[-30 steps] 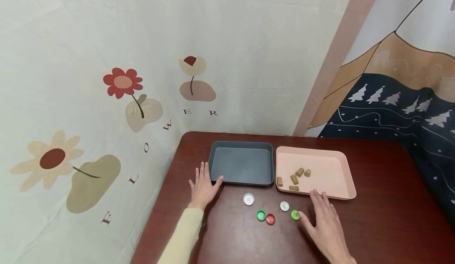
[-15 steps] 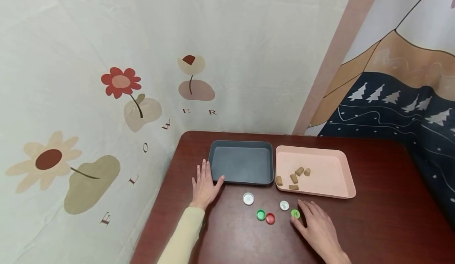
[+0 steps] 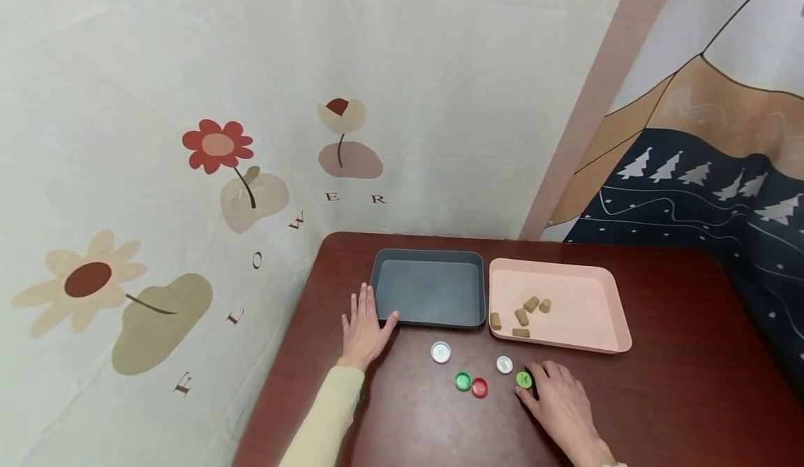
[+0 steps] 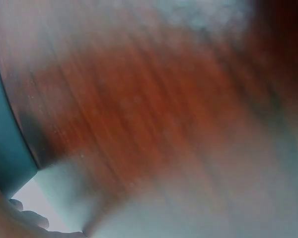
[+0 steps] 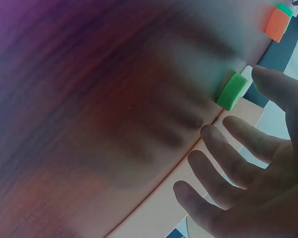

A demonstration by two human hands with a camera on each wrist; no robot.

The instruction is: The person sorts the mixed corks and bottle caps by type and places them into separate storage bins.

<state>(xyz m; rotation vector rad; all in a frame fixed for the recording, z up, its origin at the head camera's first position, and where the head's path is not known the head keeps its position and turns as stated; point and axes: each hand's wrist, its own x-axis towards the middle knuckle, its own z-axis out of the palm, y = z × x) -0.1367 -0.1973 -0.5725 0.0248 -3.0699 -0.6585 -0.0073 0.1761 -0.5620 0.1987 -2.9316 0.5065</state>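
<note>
My left hand, fingers spread, rests at the left front corner of the dark grey tray. Its thumb lies along the front rim. My right hand is by the light green bottle cap, thumb on the near side and index finger on the far side. In the right wrist view a gap shows between the fingertips and that green cap, and the fingers are slightly bent. Left of it lie a small white cap, a red cap, a green cap and a larger white cap.
A pink tray stands right of the grey one, with several corks in its left half. Both trays sit toward the back of the dark red table. A printed cloth wall rises behind it.
My right hand has moved left and down from the pink tray's front edge, bringing thumb and index finger around the light green cap. The left hand stays at the grey tray.
</note>
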